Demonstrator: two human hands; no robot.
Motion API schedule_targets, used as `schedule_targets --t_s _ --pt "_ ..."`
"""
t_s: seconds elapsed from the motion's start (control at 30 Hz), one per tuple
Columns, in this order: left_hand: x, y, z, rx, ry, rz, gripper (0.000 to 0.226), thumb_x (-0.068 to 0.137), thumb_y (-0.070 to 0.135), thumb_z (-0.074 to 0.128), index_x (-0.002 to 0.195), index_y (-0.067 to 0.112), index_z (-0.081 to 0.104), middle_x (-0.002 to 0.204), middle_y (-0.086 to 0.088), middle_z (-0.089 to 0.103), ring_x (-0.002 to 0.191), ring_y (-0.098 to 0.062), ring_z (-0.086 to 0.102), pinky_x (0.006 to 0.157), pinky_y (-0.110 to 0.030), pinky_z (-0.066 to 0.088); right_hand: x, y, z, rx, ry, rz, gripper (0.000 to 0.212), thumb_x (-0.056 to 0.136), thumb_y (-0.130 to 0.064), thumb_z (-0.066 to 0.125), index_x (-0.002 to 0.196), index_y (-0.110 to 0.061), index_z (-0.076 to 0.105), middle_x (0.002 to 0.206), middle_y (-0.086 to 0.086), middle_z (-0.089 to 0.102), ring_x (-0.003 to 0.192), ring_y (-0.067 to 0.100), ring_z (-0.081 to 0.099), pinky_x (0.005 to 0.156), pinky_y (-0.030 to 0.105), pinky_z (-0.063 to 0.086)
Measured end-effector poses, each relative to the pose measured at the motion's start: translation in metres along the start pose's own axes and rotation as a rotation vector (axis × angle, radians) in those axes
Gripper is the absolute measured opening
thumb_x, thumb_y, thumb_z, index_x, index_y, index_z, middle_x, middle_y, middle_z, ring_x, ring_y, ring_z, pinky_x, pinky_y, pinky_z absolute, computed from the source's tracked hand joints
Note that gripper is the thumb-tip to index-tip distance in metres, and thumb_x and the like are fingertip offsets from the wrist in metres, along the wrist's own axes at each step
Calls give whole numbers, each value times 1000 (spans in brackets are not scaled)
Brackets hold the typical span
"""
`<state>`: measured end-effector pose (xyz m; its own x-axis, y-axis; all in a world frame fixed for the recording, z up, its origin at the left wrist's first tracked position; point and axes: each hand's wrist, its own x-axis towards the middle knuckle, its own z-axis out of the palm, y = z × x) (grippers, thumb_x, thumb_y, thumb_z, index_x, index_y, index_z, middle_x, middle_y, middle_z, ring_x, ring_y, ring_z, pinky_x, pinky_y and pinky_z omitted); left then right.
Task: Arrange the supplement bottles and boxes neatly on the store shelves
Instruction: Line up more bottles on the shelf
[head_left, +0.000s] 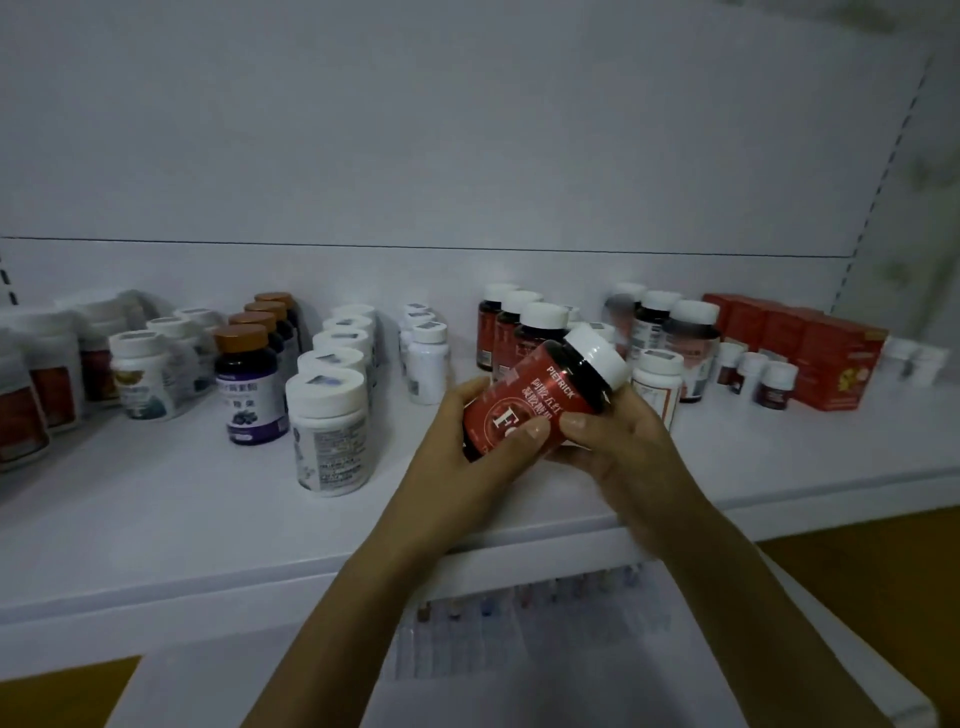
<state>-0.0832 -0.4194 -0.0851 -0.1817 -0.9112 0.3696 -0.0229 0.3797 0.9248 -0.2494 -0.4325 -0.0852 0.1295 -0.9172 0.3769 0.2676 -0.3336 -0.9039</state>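
- White shelf (156, 519): flat, smooth, holding rows of cylindrical bottles.
- Red boxes (826, 364): rectangular cartons, far right.
- Red-labelled bottle (540, 395): dark, glossy, white cap, tilted above shelf; left hand (467, 447) and right hand (618, 441) both grasp it.

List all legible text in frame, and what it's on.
"PIETRICK": on the red-labelled bottle held in the left hand and right hand.
"F": same label, large; the rest is hidden by the left hand.
Chinese lines on that label: too blurred.
Purple-labelled bottle, white bottles, red boxes: unreadable.
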Motion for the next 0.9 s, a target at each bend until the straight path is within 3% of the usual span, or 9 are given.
schedule_targets --t_s 0.2,0.3,0.37,0.43,0.5,0.63,0.7,0.77,0.9 --pt "0 -11 1 63 146 143 62 67 20 85 111 33 44 112 7 55 94 -3 60 76 -20 52 -1 -2 8 -116 43 23 50 74 -28 74 120 -30 54 114 2 69 101 18 68 72 29 57" --pt "-1 -8 1 23 84 137 64 70 26 82 115 38 38 113 14 52 93 6 58 73 -13 51 -2 -2 7 -87 45 -2 58 68 -27 76 122 -25 54 110 3 70 99 19 69 71 27 56" --pt "-1 -3 2 -55 10 88 68 69 41 73 125 37 35 111 19 52 87 15 57 71 -10 51 -2 -2 7 -54 49 -49 76 57 -44 84 123 -21 54 109 4 71 100 22 68 72 29 56" --pt "0 -2 1 -51 -44 69 72 64 50 67 129 32 42 110 15 58 86 11 60 69 -13 52 -1 -1 7 -29 89 -77 87 48 -57 84 120 -19 55 105 4 72 98 23 68 72 31 57" --pt "1 -4 2 -10 -29 103 69 63 49 71 126 28 49 110 10 62 87 4 63 69 -16 53 0 1 8 -38 138 -65 84 50 -56 82 120 -18 55 105 5 72 100 25 68 72 33 57" --pt "-1 -14 5 110 154 292 68 65 24 86 123 22 50 116 7 56 100 -4 59 79 -21 54 0 2 13 -188 131 -27 69 61 -62 76 117 -27 57 112 5 70 101 20 68 70 27 56" --pt "-1 -17 5 157 168 335 70 65 21 84 124 23 47 120 5 53 107 -9 57 84 -28 55 0 1 12 -168 112 -1 52 69 -48 74 113 -25 58 109 5 71 99 20 69 68 26 56" --pt "-2 -17 5 174 146 332 74 65 24 84 127 26 43 123 5 51 109 -9 56 85 -28 55 -1 2 8 -123 100 5 52 68 -32 74 115 -20 57 109 8 71 98 21 69 69 26 55" --pt "-4 -6 5 7 60 174 74 67 51 76 126 39 34 113 27 49 97 18 54 78 -7 48 -2 1 4 -51 86 -61 69 63 -35 70 126 -12 51 115 14 67 106 28 66 77 36 56"
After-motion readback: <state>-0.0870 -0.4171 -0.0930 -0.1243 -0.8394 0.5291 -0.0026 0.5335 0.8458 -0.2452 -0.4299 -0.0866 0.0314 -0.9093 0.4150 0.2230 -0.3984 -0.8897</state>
